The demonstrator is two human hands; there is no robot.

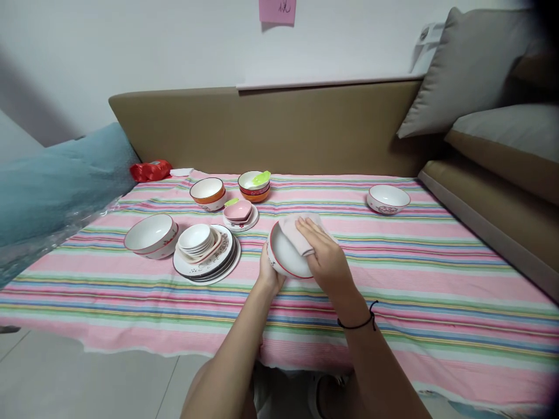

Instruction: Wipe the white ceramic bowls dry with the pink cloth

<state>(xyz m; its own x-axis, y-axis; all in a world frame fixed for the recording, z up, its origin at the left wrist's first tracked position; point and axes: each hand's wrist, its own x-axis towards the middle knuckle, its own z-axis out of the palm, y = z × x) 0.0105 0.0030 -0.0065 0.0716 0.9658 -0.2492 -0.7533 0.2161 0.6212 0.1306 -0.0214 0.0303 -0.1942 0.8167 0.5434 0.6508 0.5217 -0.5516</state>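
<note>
A white bowl with a red rim [288,265] is tilted up above the striped cloth, facing me. My left hand [269,272] grips it from the left and underneath, its fingers mostly hidden behind the bowl. Over the far right part of the rim lies a pale pink cloth [297,234]. My right hand [326,256] presses that cloth against the bowl, fingers together and thumb out of sight. A black cord circles the right wrist.
Left of the bowl stand stacked plates [205,273] topped with small white bowls [194,238], a large bowl [151,235], orange bowls [208,192] and a pink dish [238,210]. Another white bowl [388,199] sits at right. Cushions [476,64] line the right side.
</note>
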